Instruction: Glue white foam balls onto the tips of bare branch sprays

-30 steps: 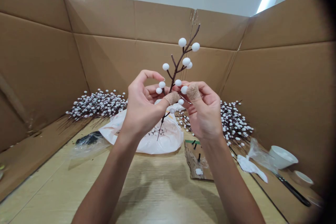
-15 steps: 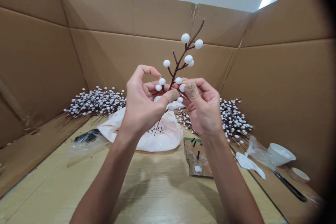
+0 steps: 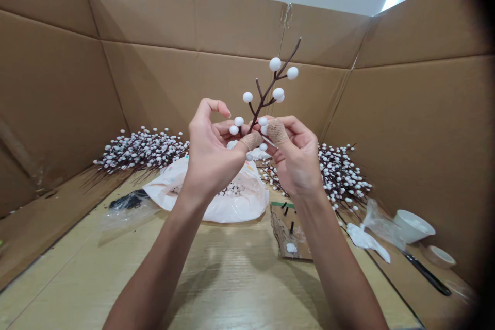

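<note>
A thin brown twig (image 3: 266, 94) with several white foam balls stands upright in front of me. My left hand (image 3: 211, 154) pinches its lower stem, the thumb wrapped in tan tape. My right hand (image 3: 297, 157), its thumb also taped, presses on a white ball (image 3: 264, 129) at the stem beside the left thumb. Both hands hover above a white plastic bag (image 3: 216, 201) that holds loose white balls.
Piles of finished white-ball twigs lie at the back left (image 3: 143, 149) and back right (image 3: 340, 172). A small cardboard piece (image 3: 288, 232), white bowls (image 3: 413, 226), a dark tool (image 3: 425, 272) and clear wrap (image 3: 124, 214) lie on the wooden table. Cardboard walls (image 3: 58, 87) surround everything.
The twig and both hands shifted slightly; the twig dropped a little and my right thumb moved closer to the stem.
</note>
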